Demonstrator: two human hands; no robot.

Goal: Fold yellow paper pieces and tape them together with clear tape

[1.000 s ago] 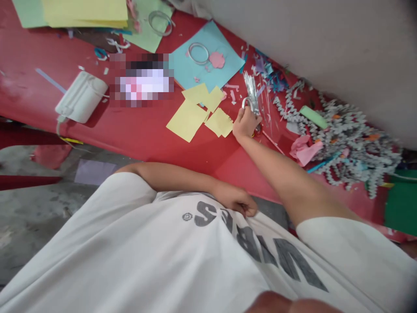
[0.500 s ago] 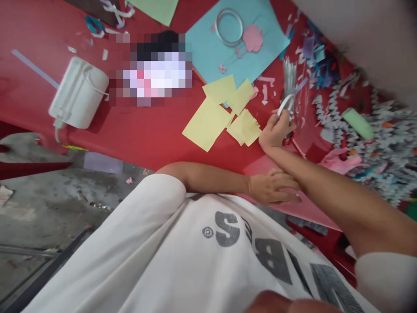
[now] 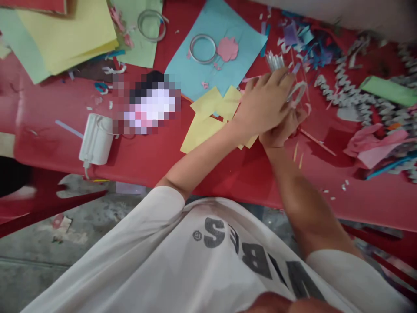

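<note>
My left hand [image 3: 265,102] lies across the top of my right hand, its fingers bent down so that their tips are hidden. Just beyond those fingers a bundle of thin silver strands [image 3: 274,61] sticks out. Below and to the right, my right hand [image 3: 285,128] is closed around a white loop [image 3: 298,92], perhaps a handle; the rest of it is hidden. Under my left wrist lie several yellow paper pieces [image 3: 203,132]. Farther back, a blue sheet [image 3: 182,71] bears a silver ring [image 3: 202,48] and a pink paper flower shape [image 3: 228,48].
A white power bank [image 3: 97,139] with a cable lies left on the red table [image 3: 156,161], near a blurred-out phone-like item [image 3: 154,104]. Yellow sheets [image 3: 68,34] are stacked at the back left. Gray zigzag strips [image 3: 345,82], a green roll [image 3: 389,90] and pink scraps [image 3: 374,145] crowd the right.
My left hand has risen from beside my right forearm onto my right hand. The view has shifted, showing more of the table's back left.
</note>
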